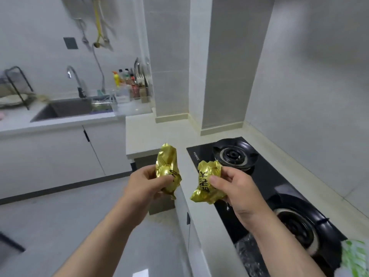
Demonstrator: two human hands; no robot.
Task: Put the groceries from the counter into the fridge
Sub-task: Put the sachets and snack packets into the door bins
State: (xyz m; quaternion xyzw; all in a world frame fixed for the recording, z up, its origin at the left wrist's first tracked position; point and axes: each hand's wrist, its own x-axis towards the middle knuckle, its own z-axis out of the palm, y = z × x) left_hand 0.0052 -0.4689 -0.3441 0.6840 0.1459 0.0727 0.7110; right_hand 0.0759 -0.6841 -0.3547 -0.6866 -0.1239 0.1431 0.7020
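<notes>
Desk (151, 132) runs near right to far, black gas hob (265, 176) set in it; sink (67, 110) far left. No fridge in view. Left hand (143, 184) curls round the left gold packet (167, 166), held over the floor just left of the desk edge. Right hand (237, 190) pinches the right gold packet (207, 182) between thumb and fingers, over the hob's left edge. Packets apart, both off the desk. Green-and-white bag (355, 254) near right by the near burner, probably still to go. Looks like pickup done for two items; carrying and putting in the fridge all left
</notes>
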